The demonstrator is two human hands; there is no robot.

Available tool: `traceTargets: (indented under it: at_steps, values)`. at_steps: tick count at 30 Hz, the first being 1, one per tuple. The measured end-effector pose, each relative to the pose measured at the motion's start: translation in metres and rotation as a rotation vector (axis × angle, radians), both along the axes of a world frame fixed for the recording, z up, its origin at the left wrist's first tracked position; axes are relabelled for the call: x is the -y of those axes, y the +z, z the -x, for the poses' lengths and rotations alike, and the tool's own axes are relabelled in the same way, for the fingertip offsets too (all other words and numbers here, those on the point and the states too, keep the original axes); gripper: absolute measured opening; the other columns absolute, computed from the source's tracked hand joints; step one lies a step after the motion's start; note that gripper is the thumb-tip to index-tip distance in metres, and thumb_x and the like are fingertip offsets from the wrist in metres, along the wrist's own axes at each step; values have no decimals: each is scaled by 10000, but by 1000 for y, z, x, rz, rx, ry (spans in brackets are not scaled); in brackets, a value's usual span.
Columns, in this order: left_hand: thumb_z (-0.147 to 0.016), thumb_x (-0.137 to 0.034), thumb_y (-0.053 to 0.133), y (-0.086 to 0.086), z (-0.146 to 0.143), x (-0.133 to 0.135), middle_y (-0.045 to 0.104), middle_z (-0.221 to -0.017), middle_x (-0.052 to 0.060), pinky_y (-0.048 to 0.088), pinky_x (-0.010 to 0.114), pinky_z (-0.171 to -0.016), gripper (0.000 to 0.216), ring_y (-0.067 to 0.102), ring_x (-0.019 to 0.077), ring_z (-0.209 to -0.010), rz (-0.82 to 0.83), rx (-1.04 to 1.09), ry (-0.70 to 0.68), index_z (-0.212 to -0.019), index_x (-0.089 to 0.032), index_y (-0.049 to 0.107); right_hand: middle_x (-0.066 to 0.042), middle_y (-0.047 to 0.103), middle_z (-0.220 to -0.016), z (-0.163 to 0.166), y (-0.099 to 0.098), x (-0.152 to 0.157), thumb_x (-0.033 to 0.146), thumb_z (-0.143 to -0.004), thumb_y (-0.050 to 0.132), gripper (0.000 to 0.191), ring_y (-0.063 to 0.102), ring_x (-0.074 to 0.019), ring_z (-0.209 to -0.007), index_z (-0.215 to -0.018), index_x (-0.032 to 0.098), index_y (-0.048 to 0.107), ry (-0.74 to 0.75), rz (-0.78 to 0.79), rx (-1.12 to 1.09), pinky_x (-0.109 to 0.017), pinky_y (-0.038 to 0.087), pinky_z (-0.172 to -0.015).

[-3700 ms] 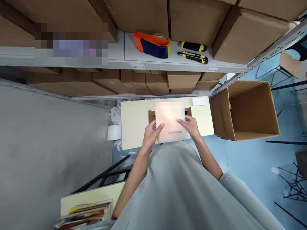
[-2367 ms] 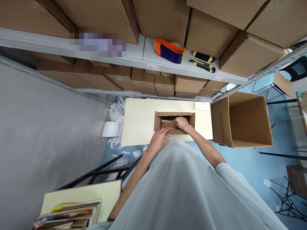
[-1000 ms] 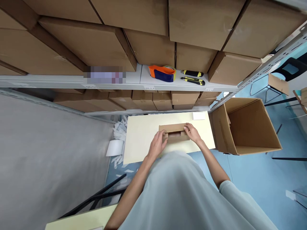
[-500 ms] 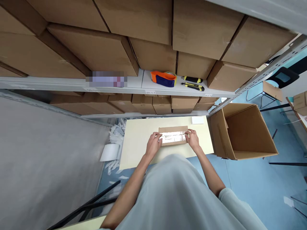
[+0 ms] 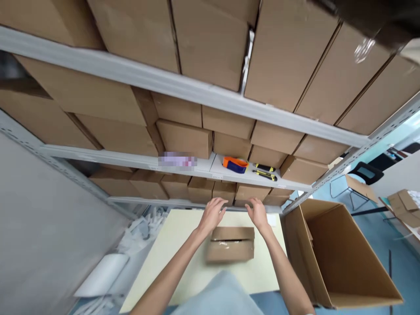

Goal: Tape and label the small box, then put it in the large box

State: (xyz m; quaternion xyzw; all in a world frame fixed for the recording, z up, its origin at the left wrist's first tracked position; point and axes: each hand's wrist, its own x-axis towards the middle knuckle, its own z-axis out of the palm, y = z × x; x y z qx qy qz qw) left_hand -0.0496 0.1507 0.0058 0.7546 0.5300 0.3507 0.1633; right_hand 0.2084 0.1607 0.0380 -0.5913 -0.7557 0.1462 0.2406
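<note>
A small brown cardboard box (image 5: 230, 250) sits on the pale yellow tabletop (image 5: 170, 245), a dark seam running across its upper side and a little shine beside it. Past its far left corner, my left hand (image 5: 213, 213) hovers with thumb and fingers apart, holding nothing. My right hand (image 5: 258, 213) is raised beyond the far right corner, its fingers curved and spread, also without anything in it. Neither hand touches the box. Partly behind my right hand, a small white item (image 5: 271, 219) lies near the table's far edge.
Grey shelves (image 5: 157, 85) packed with cartons rise beyond the table. On one shelf lie an orange and blue tape dispenser (image 5: 235, 165) and yellow-black utility knives (image 5: 265, 175). A big open carton (image 5: 357, 258) stands right; white packing material (image 5: 141, 232) is heaped left.
Both hands have let go of the small box and lifted away past its far side. My view has tilted up, showing more shelving. The box's shiny strip now looks mostly dull.
</note>
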Motion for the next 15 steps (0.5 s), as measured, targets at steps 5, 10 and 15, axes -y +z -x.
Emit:
traceTargets:
  at_steps: [5,10,15]
  values:
    - [-994,-194,569,53,-3,-50,765,-1193,118,543,475,-1022,290,680,313,-1183,-165,6,35,-1204,-249,762,-158,771,-1327,34,53,-62,215,-1007,618,365,723,-332,-1245,-1351,210,740,55,-153,54,-449,550,-1120]
    - [-978,-162,588,90,-9,-79,762,-1165,122,523,492,-1044,279,670,324,-1171,-196,-58,86,-1184,-209,771,-199,677,-1492,68,89,-116,229,-1033,585,491,625,-317,-1392,-1515,138,616,58,-173,218,-446,457,-1208]
    - [-965,-134,587,102,-16,-87,761,-1179,104,531,453,-1022,296,676,292,-1152,-228,-45,80,-1178,-219,774,-258,666,-1498,99,95,-153,145,-957,652,562,626,-327,-1414,-1511,64,597,29,-13,373,-426,458,-1185]
